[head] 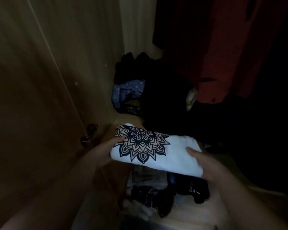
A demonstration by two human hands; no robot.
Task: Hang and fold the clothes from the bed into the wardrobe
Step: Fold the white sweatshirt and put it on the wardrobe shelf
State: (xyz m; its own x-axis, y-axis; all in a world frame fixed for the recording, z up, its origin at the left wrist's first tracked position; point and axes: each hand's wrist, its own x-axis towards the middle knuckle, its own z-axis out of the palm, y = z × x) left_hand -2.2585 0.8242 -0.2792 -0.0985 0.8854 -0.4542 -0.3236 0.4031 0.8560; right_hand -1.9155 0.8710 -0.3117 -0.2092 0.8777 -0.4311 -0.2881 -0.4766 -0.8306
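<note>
Inside the dim wardrobe, I am seeing no readable writing, only a black mandala print on the folded white shirt (165,156). My left hand (110,146) is gripping its left end, my right hand (204,165) its right end, holding it above the shelf (194,214) of dark clothes (186,188).

You face a dim wardrobe interior. Brown wooden door (32,97) stands open at left, metal hinge (88,135) low. Pale back wall (136,22) shows.
</note>
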